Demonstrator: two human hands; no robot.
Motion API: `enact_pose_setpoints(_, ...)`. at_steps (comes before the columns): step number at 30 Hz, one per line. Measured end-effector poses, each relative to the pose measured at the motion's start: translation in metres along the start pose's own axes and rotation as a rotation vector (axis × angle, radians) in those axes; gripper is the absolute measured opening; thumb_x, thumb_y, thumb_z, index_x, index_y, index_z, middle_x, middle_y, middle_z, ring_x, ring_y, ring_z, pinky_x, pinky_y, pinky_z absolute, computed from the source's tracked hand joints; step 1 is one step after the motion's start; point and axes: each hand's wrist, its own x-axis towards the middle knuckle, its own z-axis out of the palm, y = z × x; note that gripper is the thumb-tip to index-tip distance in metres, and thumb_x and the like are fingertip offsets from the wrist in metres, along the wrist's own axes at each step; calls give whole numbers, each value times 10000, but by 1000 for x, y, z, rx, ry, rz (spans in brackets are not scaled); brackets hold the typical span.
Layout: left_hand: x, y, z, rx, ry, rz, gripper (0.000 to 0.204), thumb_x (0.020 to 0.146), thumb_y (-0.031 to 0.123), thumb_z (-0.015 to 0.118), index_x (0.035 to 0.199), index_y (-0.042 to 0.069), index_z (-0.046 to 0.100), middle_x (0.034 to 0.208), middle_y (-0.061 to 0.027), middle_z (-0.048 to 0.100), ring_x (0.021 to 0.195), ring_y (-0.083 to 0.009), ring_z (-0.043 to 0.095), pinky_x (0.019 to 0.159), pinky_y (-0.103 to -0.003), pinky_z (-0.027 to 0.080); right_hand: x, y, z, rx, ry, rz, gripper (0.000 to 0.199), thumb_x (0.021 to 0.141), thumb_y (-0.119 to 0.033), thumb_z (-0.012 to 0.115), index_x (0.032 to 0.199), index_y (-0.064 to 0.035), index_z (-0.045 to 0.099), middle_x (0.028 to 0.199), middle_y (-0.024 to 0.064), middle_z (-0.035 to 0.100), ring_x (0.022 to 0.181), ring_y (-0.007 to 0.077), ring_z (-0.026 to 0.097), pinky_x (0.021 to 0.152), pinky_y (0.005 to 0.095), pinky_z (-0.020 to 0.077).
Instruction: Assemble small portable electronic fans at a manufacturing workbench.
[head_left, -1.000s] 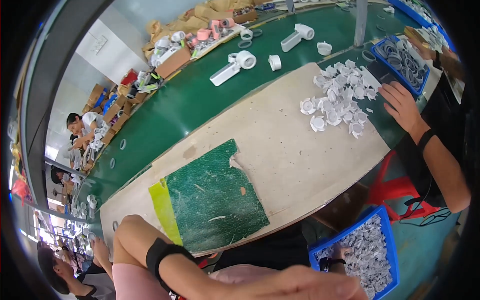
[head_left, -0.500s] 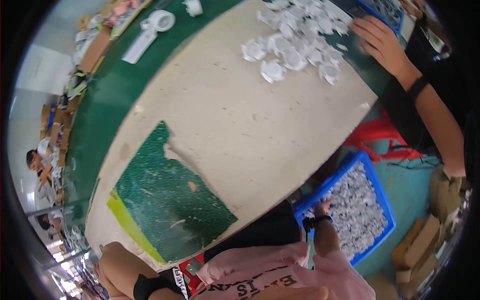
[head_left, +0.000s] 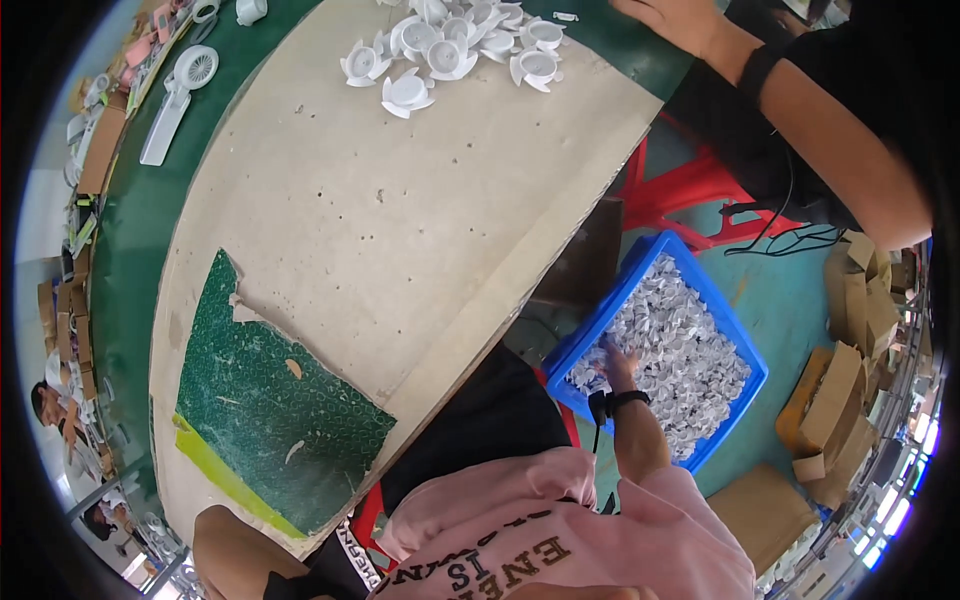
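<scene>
My right hand (head_left: 621, 372) reaches down into a blue plastic crate (head_left: 757, 362) beside the table, among a heap of small white fan blade wheels (head_left: 690, 340). Its fingers look spread and touch the wheels, with the fingertips partly hidden among them; no wheel shows as lifted. A dark band circles that wrist. My left hand is outside the picture. More white fan blade wheels (head_left: 446, 55), larger in view, lie loosely piled at the far side of the beige board (head_left: 330, 200) on the table.
Another person's hand (head_left: 680, 22) rests at the table's far right edge. A red stool (head_left: 700, 190) stands behind the crate; open cardboard boxes (head_left: 835, 410) lie to its right. A white handheld fan (head_left: 185, 90) lies far left. A green mat piece (head_left: 280, 400) covers the board's near part.
The view has shifted, so the table and crate appear further left and the piled wheels higher. My right hand is still in the crate, slightly deeper among the wheels.
</scene>
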Motion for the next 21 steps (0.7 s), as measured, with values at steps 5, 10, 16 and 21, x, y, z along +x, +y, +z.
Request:
enact_pose_setpoints(5,-12,-2,4,-8,-53,-21,331,899,149,535,1162,-44,480,786,-202,598,638,-222,578,544,-266,445,14,14,-57,148,-130,5,335,810,-99,642,1113,-78,502,943,103,594,769,255,614,561,415,557)
enact_pose_setpoints(10,-25,2,9,-76,-160,-59,365,895,151,544,1191,-45,460,790,-227,595,627,-238,578,529,-281,447,50,26,-96,-260,-285,-784,211,848,-148,604,1020,-30,577,932,118,619,814,242,613,608,349,527)
enact_pose_setpoints(16,-47,3,23,-99,-257,-77,408,890,153,554,1226,-46,437,795,-257,590,615,-258,577,510,-299,448,-20,-25,-131,39,-329,-542,263,835,-177,617,1064,-52,583,1014,91,624,903,203,602,661,353,508)
enact_pose_setpoints(21,-73,16,30,-224,-396,-9,442,883,143,555,1259,-43,418,820,-302,581,632,-284,583,533,-333,459,-99,-105,-130,279,-435,-382,308,824,-201,628,1101,-70,588,1081,68,627,977,172,592,706,357,493)
